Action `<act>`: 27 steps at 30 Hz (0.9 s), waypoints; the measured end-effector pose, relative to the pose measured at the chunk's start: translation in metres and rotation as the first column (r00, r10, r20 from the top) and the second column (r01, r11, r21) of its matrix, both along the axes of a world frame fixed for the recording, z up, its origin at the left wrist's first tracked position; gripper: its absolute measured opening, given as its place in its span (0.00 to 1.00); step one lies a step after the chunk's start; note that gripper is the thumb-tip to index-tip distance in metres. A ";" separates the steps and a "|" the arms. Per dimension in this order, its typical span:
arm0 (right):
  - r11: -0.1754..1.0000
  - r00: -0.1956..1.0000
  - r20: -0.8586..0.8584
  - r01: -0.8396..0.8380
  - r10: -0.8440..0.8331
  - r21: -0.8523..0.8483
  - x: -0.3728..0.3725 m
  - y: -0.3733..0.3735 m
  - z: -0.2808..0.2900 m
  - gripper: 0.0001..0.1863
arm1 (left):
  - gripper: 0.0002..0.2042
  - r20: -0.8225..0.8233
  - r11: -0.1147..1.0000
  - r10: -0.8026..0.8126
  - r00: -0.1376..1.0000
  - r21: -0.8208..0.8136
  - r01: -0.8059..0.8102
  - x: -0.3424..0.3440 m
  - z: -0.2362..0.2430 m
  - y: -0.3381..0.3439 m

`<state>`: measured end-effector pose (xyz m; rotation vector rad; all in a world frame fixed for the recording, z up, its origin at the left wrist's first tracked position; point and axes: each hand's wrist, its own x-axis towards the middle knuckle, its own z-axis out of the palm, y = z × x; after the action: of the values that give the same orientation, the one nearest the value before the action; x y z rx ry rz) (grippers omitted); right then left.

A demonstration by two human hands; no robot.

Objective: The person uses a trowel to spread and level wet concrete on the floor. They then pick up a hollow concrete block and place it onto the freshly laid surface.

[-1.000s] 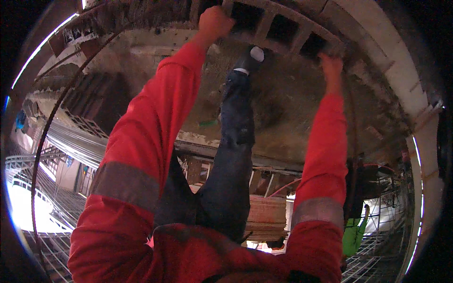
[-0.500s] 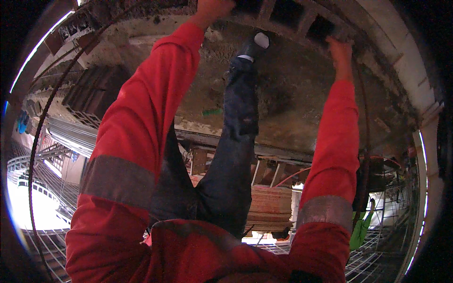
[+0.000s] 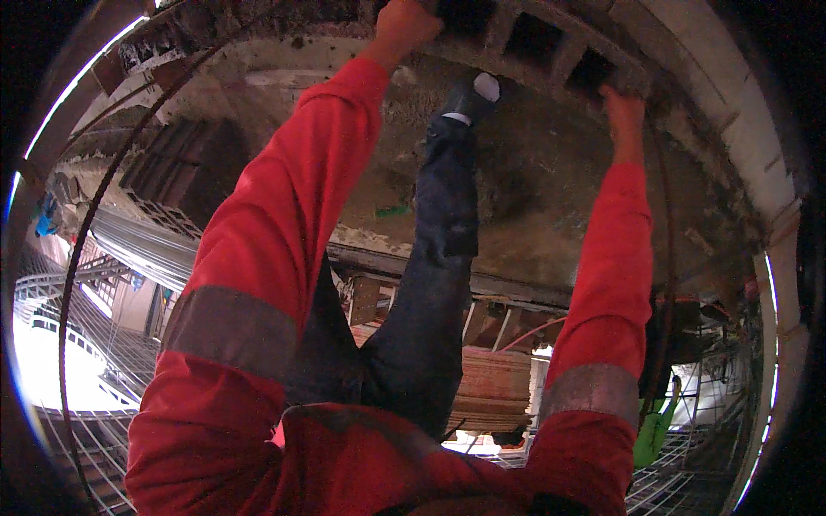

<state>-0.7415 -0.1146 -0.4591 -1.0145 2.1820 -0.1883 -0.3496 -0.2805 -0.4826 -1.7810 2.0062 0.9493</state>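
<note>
A grey hollow block (image 3: 568, 58) with square dark openings spans the far edge of the view, partly cut off at the top. My left hand (image 3: 407, 30) is closed at the block's left end, its fingertips out of sight. At the right end, my right hand (image 3: 623, 113) has its fingers curled against the block, beside the last opening. Both arms are stretched far forward in red sleeves. Below the block, between my hands, my shoe (image 3: 471, 93) stands on the dirty floor.
A stack of dark ribbed pieces (image 3: 176, 172) lies at the left, near long pale bars (image 3: 142, 245). Dark rods or cables (image 3: 82, 232) run along the left side. Stacked reddish boards (image 3: 490, 387) and a bright green object (image 3: 654, 430) are lower right. A small green scrap (image 3: 391, 211) is on the floor.
The whole view has shifted slightly, so the block, both hands and the floor sit a little lower. Both hands stay at the block's ends.
</note>
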 end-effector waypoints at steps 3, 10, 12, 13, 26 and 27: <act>0.939 0.976 0.048 0.191 -0.213 0.285 -0.001 -0.003 0.000 0.21 | 0.24 0.048 0.994 0.010 0.999 0.106 -0.015 -0.005 0.011 -0.006; 0.979 0.987 0.048 0.145 -0.153 0.141 -0.002 0.015 -0.005 0.21 | 0.25 0.049 0.987 0.055 0.997 0.145 -0.061 -0.021 0.041 -0.015; 0.990 0.991 0.069 0.111 -0.116 0.082 -0.001 0.015 -0.004 0.21 | 0.25 0.020 0.992 0.055 0.998 0.112 -0.057 -0.020 0.043 -0.013; 0.990 0.988 0.085 0.122 -0.127 0.063 0.000 0.016 -0.003 0.22 | 0.25 0.005 0.994 0.054 0.999 0.096 -0.054 -0.019 0.043 -0.013; 0.952 0.951 0.126 0.264 -0.284 0.155 0.018 -0.013 0.008 0.25 | 0.21 0.031 0.995 -0.039 0.999 0.096 0.036 -0.006 0.027 -0.017; 0.945 0.953 0.106 0.261 -0.285 0.196 0.017 -0.013 0.006 0.26 | 0.21 0.038 0.992 -0.024 0.999 0.121 0.019 -0.007 0.028 -0.018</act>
<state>-0.7250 -0.1273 -0.4529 -0.5793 2.1654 -0.1773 -0.3569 -0.2990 -0.4548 -1.6973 1.8978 0.9995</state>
